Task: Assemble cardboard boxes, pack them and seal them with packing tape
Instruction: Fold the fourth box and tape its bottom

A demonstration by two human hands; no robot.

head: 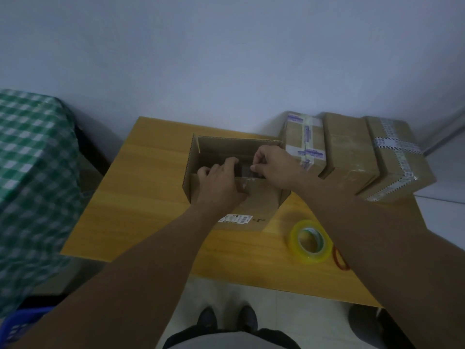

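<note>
An open cardboard box (261,197) stands on the wooden table (151,187), its flaps up and its near flap folded down toward me. Both hands reach into its opening. My left hand (219,180) has its fingers curled over a dark item (242,170) inside the box. My right hand (273,165) pinches the same dark item from the right side. What the item is cannot be told. A roll of clear yellowish packing tape (310,240) lies on the table at the near right, beside my right forearm.
Three taped-up cardboard boxes (352,152) stand in a row at the table's far right against the wall. A green checked cloth (32,172) covers furniture on the left. A red ring-shaped object (339,258) lies near the tape roll. A blue crate (22,321) sits low left.
</note>
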